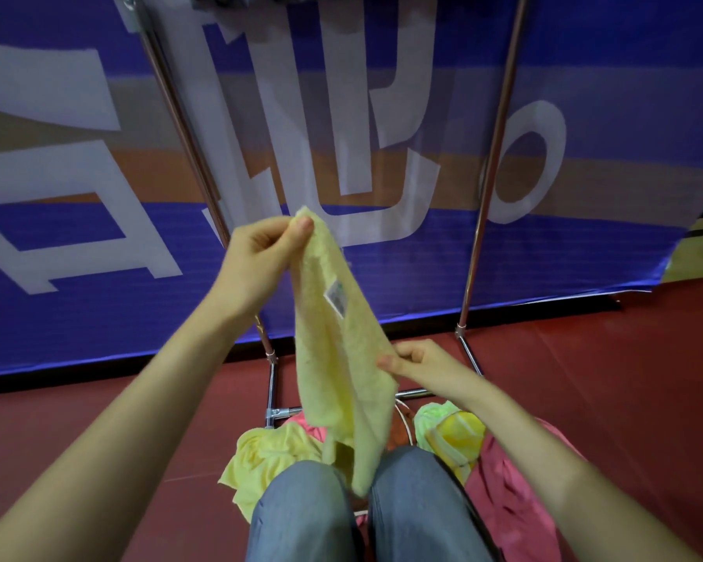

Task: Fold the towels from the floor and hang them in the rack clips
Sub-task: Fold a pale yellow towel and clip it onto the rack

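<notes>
**Pale Yellow Towel Held Up Between Two Hands Before the Rack**

The pale yellow towel hung in the middle of the view, clear of the floor, its lower end dangling between the person's knees. The left hand, at 11 o'clock from the towel's middle, pinched the top corner between thumb and curled fingers. The right hand, at 3 o'clock, pinched the towel's right edge lower down, thumb pressed against the cloth. A small label showed on the towel just below the left hand.

Behind the towel stood the rack, its two metal poles rising toward 11 and 1 o'clock and its base bars resting on the red floor. The top of the rack was cut off by the frame edge, so its clips could not be made out.

More towels lay on the floor around the knees: a yellow towel at 7 o'clock, a green and yellow towel at 5 o'clock, and a pink towel beside it, partly under the right forearm. A blue banner with large white letters filled the background behind the rack.
</notes>
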The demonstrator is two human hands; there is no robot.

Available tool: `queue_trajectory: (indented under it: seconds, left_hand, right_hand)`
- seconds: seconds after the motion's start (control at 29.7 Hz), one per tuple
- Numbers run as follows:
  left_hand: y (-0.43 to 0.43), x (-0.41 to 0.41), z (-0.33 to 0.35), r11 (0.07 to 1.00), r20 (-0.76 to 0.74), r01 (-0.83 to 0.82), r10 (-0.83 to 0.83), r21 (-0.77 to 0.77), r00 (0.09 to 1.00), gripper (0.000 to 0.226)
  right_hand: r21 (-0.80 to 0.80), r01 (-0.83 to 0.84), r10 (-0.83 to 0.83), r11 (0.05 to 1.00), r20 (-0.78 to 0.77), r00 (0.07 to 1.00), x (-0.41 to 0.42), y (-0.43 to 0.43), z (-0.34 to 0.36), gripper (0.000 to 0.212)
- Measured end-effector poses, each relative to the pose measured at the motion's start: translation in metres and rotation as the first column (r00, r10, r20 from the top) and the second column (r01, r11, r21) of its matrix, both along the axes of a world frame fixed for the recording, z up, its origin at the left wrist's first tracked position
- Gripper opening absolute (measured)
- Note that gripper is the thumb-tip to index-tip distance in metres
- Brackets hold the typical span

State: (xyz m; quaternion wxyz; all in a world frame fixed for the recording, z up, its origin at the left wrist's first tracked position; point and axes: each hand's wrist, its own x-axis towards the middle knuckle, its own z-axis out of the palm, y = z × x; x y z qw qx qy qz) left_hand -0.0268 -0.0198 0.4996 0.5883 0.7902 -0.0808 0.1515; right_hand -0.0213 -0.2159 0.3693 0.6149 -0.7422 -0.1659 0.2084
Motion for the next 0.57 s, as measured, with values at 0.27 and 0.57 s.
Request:
queue_trajectory:
  seconds: [0.27, 0.57]
  left_hand:
    - [0.05, 0.012, 0.005, 0.983, 0.06, -0.181, 0.181, -0.007, 0.982, 0.028]
    - [0.055, -0.005, -0.038, 0.979, -0.101, -0.202, 0.203, 0.024, 0.974, 0.031]
  right_hand:
    - [-0.169, 0.122, -0.117, 0.978, 0.042, 0.992, 0.013, -0.039, -0.021, 0.028]
    - [-0.113, 0.366, -0.353, 0.924, 0.119, 0.928, 0.031, -0.055, 0.006, 0.024]
